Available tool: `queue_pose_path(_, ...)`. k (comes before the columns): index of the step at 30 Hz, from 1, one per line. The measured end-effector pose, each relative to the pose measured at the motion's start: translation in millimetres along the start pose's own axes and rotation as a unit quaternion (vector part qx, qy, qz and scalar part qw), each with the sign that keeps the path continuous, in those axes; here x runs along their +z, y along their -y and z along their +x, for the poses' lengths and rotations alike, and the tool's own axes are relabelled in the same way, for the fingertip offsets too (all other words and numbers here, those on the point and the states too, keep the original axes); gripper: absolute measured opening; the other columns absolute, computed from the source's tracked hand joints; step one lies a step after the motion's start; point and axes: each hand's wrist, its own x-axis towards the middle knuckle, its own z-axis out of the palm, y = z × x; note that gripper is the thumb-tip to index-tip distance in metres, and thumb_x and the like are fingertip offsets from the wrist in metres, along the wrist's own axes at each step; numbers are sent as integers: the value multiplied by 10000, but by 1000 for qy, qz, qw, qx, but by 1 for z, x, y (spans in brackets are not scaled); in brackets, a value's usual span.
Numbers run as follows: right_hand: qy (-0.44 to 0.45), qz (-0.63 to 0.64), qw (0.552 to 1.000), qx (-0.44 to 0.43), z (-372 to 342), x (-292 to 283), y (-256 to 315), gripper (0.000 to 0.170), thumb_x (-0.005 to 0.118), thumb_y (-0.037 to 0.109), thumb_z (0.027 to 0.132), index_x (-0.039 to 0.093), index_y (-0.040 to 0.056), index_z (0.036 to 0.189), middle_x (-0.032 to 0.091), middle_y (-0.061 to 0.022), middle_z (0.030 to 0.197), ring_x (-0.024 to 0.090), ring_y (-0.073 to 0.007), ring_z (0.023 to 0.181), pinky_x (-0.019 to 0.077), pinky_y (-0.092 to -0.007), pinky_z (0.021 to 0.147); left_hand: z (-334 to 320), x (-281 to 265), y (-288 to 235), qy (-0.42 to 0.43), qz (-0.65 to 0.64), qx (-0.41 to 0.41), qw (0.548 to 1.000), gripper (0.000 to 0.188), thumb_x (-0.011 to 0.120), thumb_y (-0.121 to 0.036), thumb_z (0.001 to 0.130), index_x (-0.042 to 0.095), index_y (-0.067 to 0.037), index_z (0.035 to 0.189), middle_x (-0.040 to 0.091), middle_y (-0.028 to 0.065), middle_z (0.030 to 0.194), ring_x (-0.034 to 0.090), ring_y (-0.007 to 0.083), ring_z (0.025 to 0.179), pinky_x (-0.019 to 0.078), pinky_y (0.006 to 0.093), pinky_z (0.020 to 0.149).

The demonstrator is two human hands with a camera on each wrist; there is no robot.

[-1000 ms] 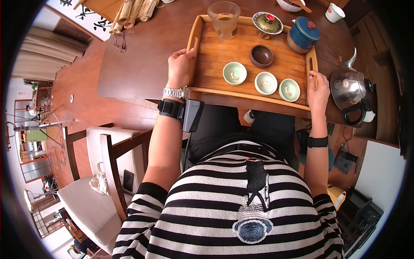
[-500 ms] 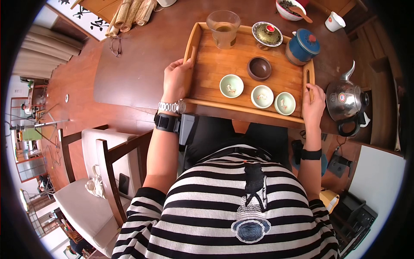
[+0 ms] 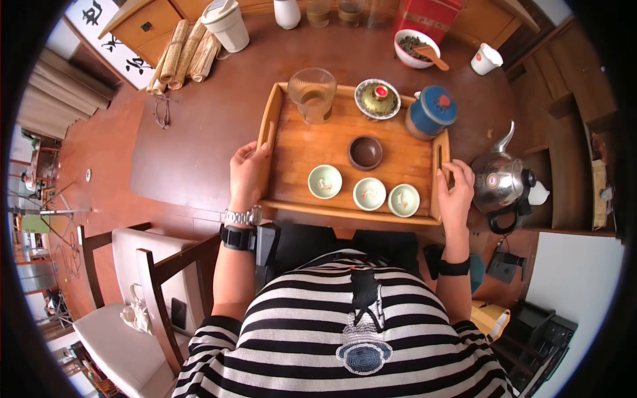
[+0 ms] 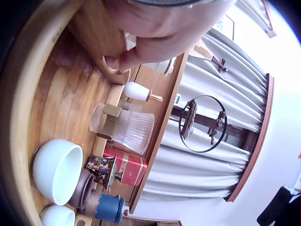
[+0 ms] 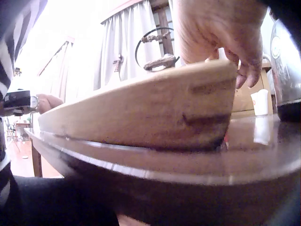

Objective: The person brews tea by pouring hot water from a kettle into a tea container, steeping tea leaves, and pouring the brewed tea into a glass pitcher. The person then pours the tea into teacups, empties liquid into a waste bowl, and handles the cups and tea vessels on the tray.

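Note:
A wooden tray [image 3: 298, 152] lies at the near edge of the brown table, held at both ends. The left hand [image 3: 246, 176] grips its left handle; in the left wrist view that hand [image 4: 164, 28] has fingertips in the handle slot. At the right handle, the right hand [image 3: 456, 196] has its fingers curled over the side. On the tray are several pale green cups [image 3: 325, 182], a dark brown cup [image 3: 365, 153], a ribbed glass pitcher [image 3: 312, 99], a lidded patterned bowl [image 3: 377, 99] and a blue lidded pot [image 3: 430, 113].
A steel kettle [image 3: 497, 182] stands right of the tray. Behind are a bowl of tea leaves [image 3: 413, 50], a white cup [image 3: 486, 59], a red box [image 3: 431, 20], a white canister [image 3: 227, 26] and rolled bamboo mats [image 3: 179, 56]. Glasses [image 3: 161, 113] lie on the left.
The head view has shifted, showing more of the table's far side, with tray and hands lower in the picture. Both hands have kept hold of the tray.

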Motion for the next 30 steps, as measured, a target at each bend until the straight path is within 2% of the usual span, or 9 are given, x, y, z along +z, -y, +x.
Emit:
queue_pose_path(6, -60, 54, 996, -24, 60, -27, 11, 176, 630, 119, 794, 608, 20, 938, 592, -116, 950, 558, -270, 908, 429, -350, 824, 1, 0, 3, -11, -16, 3, 1000, 357, 659, -101, 796, 486, 66, 1059, 604, 65, 831, 564, 104, 742, 441, 188, 675)
queue_pose_path(10, -28, 79, 995, -46, 95, -20, 14, 218, 634, 144, 797, 604, 9, 966, 588, -133, 931, 569, -263, 881, 444, -344, 796, 3, -1, 10, -15, -28, 17, 999, 383, 667, -112, 790, 476, 69, 1069, 597, 50, 804, 549, 96, 730, 429, 187, 674)
queue_pose_path(12, 10, 50, 998, -39, 105, -16, 22, 252, 644, 159, 790, 600, 7, 985, 580, -138, 908, 563, -256, 868, 446, -348, 782, 3, 0, 12, -17, -41, 15, 999, 389, 668, -113, 789, 473, 70, 1072, 591, 47, 797, 544, 96, 725, 429, 192, 676)
queue_pose_path(15, 44, 25, 998, -47, 113, -5, 22, 268, 650, 173, 786, 605, 14, 996, 568, -134, 900, 557, -251, 845, 446, -351, 776, 1, 2, 11, -23, -46, 9, 999, 397, 669, -111, 786, 467, 72, 1076, 580, 41, 785, 535, 97, 721, 430, 196, 677)
queue_pose_path(19, 43, 22, 998, -47, 116, 3, 23, 247, 650, 186, 789, 622, 35, 983, 556, -126, 902, 548, -261, 856, 442, -353, 784, 1, 0, 8, -8, -5, 11, 1000, 345, 639, -89, 807, 474, 58, 1073, 588, 59, 838, 554, 102, 762, 451, 197, 699)
queue_pose_path(30, 39, 24, 998, -46, 118, 6, 19, 208, 639, 168, 798, 625, 44, 963, 555, -114, 916, 534, -265, 880, 429, -358, 796, -1, 2, 5, -21, 23, 6, 1000, 344, 645, -101, 804, 486, 45, 1072, 584, 51, 824, 543, 96, 770, 430, 198, 713)
